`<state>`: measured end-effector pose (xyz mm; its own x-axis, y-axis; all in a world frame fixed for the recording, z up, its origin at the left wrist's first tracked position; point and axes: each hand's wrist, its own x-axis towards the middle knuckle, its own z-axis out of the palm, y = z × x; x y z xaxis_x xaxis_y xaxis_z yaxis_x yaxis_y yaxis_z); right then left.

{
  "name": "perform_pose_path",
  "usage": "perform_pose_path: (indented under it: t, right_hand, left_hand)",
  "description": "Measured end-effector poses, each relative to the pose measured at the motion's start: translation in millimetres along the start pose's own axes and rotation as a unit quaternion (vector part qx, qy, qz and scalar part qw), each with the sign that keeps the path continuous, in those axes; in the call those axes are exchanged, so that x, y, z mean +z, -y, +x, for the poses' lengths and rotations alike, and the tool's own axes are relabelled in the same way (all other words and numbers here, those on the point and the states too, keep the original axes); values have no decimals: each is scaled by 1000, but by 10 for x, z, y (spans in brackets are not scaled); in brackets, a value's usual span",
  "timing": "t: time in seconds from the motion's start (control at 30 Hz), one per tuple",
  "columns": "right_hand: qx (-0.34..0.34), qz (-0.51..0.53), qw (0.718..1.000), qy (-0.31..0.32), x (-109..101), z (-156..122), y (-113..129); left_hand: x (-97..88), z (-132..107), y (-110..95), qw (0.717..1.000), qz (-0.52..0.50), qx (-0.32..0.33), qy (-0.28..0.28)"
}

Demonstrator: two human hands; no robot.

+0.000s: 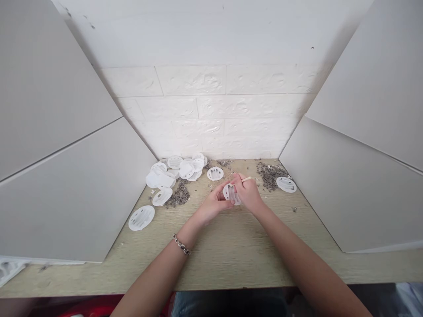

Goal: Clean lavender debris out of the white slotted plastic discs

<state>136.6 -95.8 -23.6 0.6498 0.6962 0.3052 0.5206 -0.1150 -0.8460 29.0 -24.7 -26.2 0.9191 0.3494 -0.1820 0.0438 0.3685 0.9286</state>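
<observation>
My left hand [214, 205] grips a round white slotted plastic disc [230, 193] by its edge, tilted up above the table. In my right hand [247, 192] is a thin pale stick [246, 179], held like a pen, its working end hidden by my fingers at the disc's upper part. Just behind my hands another slotted disc [215, 173] lies flat. A pile of similar white discs [187, 169] sits at the back left. Beside it spreads a heap of small grey metal-looking pieces [179, 193], too small to name.
A second heap of grey pieces [269, 176] lies at the back right, next to a white disc [286, 185]. One more disc [142, 218] rests at the left. Pale panels [128, 167] [317, 176] stand on both sides, with a white brick-patterned wall [211, 105] behind.
</observation>
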Motion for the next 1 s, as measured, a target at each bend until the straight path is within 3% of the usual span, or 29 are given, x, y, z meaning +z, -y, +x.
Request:
perform_pose_path:
  t: [0.37,0.67,0.87,1.0]
  right_hand:
    - [19,13,1000,11,2,13,-11]
    - [-35,-31,999,24,37,5,-33]
    - [17,63,998,-8,20,-8,-28]
    - [3,51,999,-4,27,-4,-49]
  left_hand:
    - [-24,1,15,1000,-17,21,16]
    - [-33,-32,-30,999,-39,7,2]
    - [-19,-28,-4,998,-60,-1,8]
    - [-29,-16,15,998,-58,-6,6]
